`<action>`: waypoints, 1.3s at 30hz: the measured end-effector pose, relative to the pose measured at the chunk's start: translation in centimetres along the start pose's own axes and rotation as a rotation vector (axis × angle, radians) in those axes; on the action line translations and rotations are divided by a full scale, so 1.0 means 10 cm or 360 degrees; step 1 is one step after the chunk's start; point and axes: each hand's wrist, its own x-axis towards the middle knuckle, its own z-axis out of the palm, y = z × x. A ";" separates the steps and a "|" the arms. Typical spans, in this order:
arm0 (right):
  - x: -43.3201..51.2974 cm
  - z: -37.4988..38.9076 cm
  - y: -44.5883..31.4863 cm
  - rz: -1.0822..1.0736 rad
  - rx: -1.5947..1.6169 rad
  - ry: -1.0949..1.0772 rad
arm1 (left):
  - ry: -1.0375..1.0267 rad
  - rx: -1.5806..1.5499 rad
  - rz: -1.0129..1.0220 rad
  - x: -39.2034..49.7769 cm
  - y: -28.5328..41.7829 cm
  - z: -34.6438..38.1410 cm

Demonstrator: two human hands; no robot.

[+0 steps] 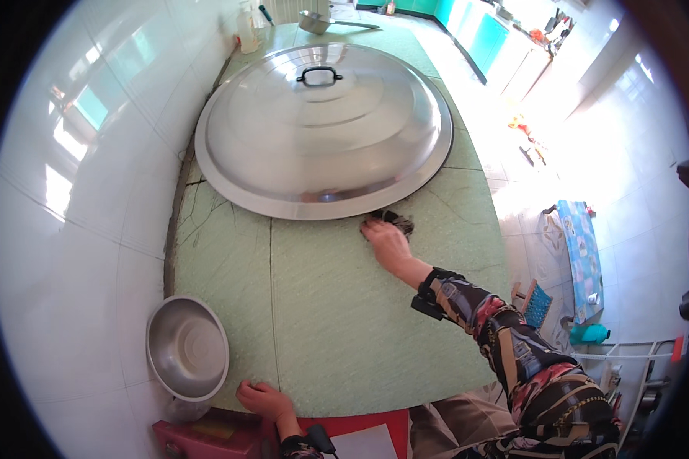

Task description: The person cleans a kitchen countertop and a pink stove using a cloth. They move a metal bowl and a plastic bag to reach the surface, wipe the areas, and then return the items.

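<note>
My right hand (386,242) presses a dark, crumpled cloth (401,222) onto the pale green tiled stove top (333,298), just in front of a large domed metal lid (321,137). The lid has a black-framed handle (319,76) on top. Part of the cloth is hidden under my fingers. At the near left edge of the stove top, my left hand (265,400) rests with its fingers curled. The inside of that hand is hidden. Just left of it is a metal basin (188,348) with nothing visible in it.
White wall tiles (92,258) run along the left side. A metal ladle (316,22) and a clear bottle (247,31) stand beyond the lid. A red box-like appliance (212,433) sits below the near edge. To the right are a low table with blue checked cover (580,258) and a small stool (537,304).
</note>
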 end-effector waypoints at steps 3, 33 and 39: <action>-0.05 0.04 0.11 -0.0051 -0.0040 0.0000 | 0.0030 0.0009 0.0038 0.01 -0.02 0.01; -0.06 -0.03 1.02 0.0253 -0.0828 -0.0531 | 0.0030 0.0103 0.0076 -0.03 -0.09 0.04; -0.24 -0.02 0.93 -0.0087 -0.0614 -0.0032 | 0.0027 0.0026 0.0040 0.00 -0.05 0.03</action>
